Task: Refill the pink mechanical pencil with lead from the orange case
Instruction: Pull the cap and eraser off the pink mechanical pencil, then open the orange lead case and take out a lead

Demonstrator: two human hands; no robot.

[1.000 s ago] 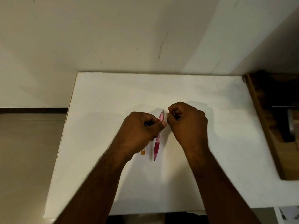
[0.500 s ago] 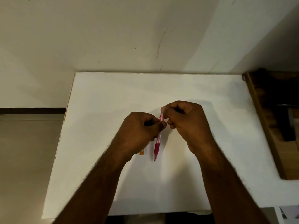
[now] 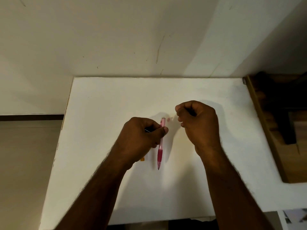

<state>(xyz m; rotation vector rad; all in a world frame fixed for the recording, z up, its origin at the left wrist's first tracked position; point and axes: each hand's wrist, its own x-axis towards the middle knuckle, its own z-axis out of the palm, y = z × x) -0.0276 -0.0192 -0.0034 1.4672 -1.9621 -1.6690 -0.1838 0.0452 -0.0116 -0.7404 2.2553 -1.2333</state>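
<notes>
The pink mechanical pencil stands tilted on the white table, tip down towards me. My left hand grips its upper barrel between thumb and fingers. A thin dark sliver shows at that hand's fingers. One end of the orange case pokes out from under my left wrist, flat on the table. My right hand hovers just right of the pencil's top end, apart from it, fingers curled shut; I see nothing in them. A tiny pink piece sits beside the pencil's top.
The table's back edge meets a pale wall. A dark wooden unit borders the table on the right. Floor drops off past the table's left edge.
My right hand went to the pencil's top end half a second ago and has now pulled away to the right. A tiny pink piece now shows by the top. My left hand stayed put.
</notes>
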